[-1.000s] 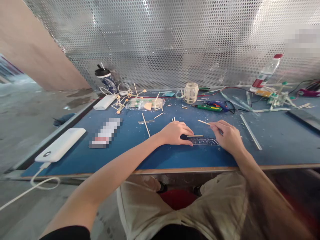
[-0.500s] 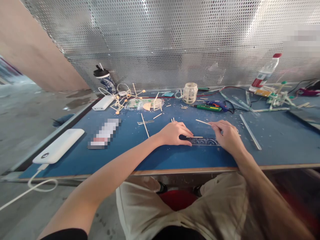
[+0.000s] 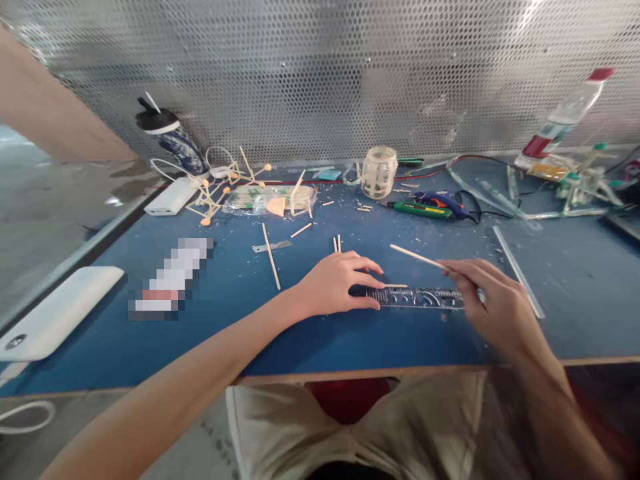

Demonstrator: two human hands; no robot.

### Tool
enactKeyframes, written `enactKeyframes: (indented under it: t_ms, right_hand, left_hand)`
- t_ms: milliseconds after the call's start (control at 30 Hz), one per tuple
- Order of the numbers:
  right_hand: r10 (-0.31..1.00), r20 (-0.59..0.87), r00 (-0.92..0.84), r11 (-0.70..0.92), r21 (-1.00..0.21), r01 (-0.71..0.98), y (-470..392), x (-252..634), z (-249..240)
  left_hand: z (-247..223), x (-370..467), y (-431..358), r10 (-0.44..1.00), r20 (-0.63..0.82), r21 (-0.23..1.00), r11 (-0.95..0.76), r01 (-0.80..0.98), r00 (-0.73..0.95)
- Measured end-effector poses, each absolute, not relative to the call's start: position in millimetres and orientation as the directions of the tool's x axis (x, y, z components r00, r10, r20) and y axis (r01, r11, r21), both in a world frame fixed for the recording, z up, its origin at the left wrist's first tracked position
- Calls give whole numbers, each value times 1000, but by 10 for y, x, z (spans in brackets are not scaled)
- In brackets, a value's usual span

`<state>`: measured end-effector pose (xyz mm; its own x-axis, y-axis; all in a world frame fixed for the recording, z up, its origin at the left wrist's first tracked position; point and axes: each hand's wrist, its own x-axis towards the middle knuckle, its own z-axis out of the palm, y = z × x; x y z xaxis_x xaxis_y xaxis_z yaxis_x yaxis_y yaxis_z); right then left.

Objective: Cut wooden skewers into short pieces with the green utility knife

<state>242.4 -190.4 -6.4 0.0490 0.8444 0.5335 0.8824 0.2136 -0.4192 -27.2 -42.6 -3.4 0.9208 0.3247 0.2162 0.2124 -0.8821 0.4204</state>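
My left hand (image 3: 345, 283) lies over the left end of a dark ruler (image 3: 420, 299) with white patterns, thumb at its near edge and fingertips at its far edge. Along that far edge, under the fingertips, lies a short wooden stick (image 3: 397, 286). Pinched in my right hand (image 3: 493, 303) is a longer thin wooden stick (image 3: 417, 255), pointing up and left above the ruler's right part. A small pale tip (image 3: 481, 295) shows by the right fingers; I cannot make out what it belongs to. Two short sticks (image 3: 337, 244) stick out beyond my left hand.
Farther back are a stick model with round joints (image 3: 227, 191), bagged sticks (image 3: 270, 199), a stick-built cylinder (image 3: 379, 173), a green tool (image 3: 423, 210) and a blue glue gun (image 3: 443, 202). A clear strip (image 3: 519, 272) lies right; a white power bank (image 3: 63, 313) lies left.
My right hand has drawn to the right and toward me with its stick, uncovering more of the ruler. My left hand stays on the ruler. The camera view has shifted closer.
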Motion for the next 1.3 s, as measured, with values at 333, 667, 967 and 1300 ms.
enactKeyframes:
  t_ms: [333,667,967,1300]
  right_hand:
    - [707,493,507,-215,-533,818,-2149,2397,-108]
    - [828,125,546,-358,-631,688,-2202,2393,-1]
    - [855,221,469,-282,-561,778,-2073,2419,22]
    - [864,136,484,-309,-616,724,-2094,2361,22]
  left_hand:
    - [14,-279,-483,468,79,586,-736,339,880]
    - [-3,-295,-482,496,73,620,-703,350,865]
    - [59,-284,-483,504,29,607,-695,385,863]
    - [55,-304,-501,472,86,534,-765,359,877]
